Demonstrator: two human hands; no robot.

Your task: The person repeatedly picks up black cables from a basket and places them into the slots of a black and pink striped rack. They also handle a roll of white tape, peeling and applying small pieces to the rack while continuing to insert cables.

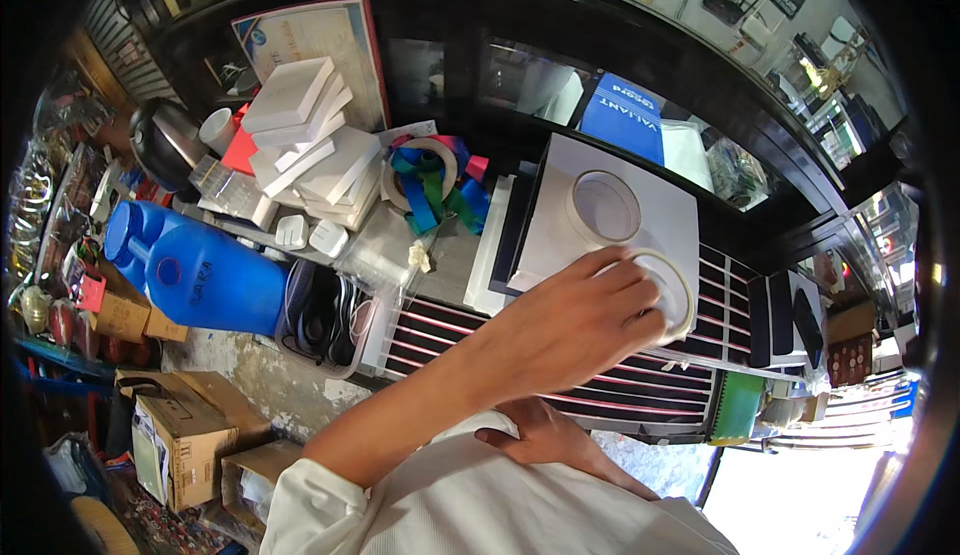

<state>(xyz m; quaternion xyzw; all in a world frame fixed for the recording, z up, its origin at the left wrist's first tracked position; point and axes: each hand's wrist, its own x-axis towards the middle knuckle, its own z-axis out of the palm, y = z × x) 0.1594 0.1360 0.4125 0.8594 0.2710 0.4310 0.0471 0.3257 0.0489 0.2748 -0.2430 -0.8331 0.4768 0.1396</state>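
A white square box lid (610, 217) with two round windows lies flat on the counter, tilted. The left hand (570, 320), fingers spread, presses the nearer window's ring (678, 290). The right hand (545, 435) rests nearer the body, loosely curled, holding nothing.

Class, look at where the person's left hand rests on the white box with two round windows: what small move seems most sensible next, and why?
Probably close the fingers and lift the near edge. The left hand lies flat over the nearer round window of the white box, not gripping it; the right hand rests idle against the body.
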